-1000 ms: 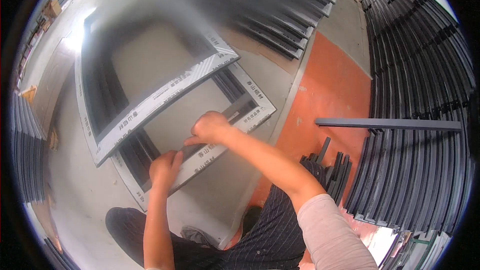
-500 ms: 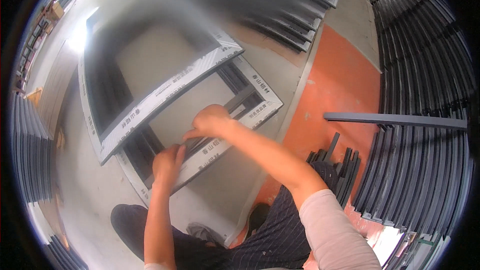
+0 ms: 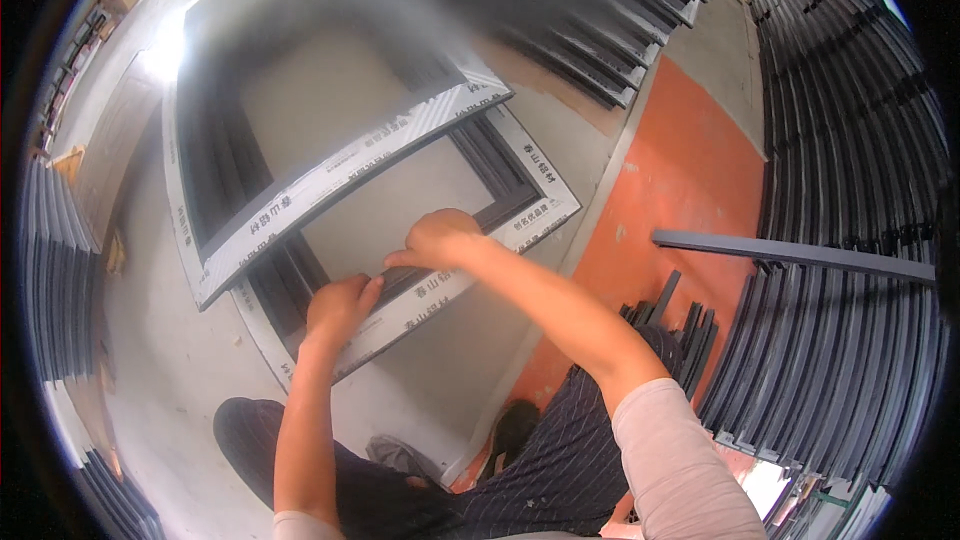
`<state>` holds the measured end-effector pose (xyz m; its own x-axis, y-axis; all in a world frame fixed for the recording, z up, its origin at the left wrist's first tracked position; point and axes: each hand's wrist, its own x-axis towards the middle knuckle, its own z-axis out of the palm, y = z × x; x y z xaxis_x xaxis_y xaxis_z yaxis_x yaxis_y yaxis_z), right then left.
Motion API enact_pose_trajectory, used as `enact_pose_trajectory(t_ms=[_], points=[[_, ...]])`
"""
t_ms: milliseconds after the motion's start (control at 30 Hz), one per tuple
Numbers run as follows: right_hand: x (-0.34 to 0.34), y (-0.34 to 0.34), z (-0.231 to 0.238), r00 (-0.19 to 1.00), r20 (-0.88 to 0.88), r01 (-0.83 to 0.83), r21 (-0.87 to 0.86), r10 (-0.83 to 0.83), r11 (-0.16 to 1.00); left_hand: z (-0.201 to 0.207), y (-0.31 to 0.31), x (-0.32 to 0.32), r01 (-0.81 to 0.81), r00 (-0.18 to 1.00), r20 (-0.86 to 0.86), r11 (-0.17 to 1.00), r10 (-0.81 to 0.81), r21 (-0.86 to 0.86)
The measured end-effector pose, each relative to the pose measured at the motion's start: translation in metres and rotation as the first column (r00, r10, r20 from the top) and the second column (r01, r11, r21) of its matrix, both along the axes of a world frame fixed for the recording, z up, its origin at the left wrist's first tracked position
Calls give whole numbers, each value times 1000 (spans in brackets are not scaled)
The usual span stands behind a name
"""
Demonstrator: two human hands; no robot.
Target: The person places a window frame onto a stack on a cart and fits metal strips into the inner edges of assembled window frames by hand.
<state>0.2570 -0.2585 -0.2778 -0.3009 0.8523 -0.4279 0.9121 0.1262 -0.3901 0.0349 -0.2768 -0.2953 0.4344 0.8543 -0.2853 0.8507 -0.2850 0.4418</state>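
A dark window frame (image 3: 540, 172) with white printed protective film lies low in front of me. Along the inside of its near bar runs a dark narrow strip (image 3: 492, 216). My left hand (image 3: 340, 312) is closed over the strip at the bar's left part, thumb pointing right. Just right of it, my right hand (image 3: 440, 238) is curled over the same strip, its thumb almost meeting the left one. The fingertips of both hands are hidden behind the bar. A second filmed frame (image 3: 350, 152) rests across the first, farther from me.
Dark profiles stand stacked along the right (image 3: 850, 140), with a single dark bar (image 3: 790, 248) jutting out. Short offcuts (image 3: 695, 340) sit by my knee on the orange floor strip (image 3: 680, 155). More profiles are stacked at left (image 3: 65, 280) and far right of centre (image 3: 590, 50).
The dark strip stood at an angle across the frame's right corner; now it lies along the near bar. Both hands stay close together, the right slightly farther right. The view has shifted slightly.
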Motion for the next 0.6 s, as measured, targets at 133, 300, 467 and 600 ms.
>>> enact_pose_trajectory(t_ms=[133,300,467,600], points=[[2,-5,-8,1000,0,-2,30,2,1000,5,-8,2,-43,999,-4,993,43,-108],[12,-15,-22,994,-28,-106,102,110,989,3,-15,-1,-98,994,28,979,105,-177],[8,-15,-28,990,-22,-137,105,140,985,-19,-7,-18,-83,983,125,927,137,-367],[10,-27,-33,988,55,-151,262,142,953,-8,-5,-17,-96,980,117,892,163,-442]])
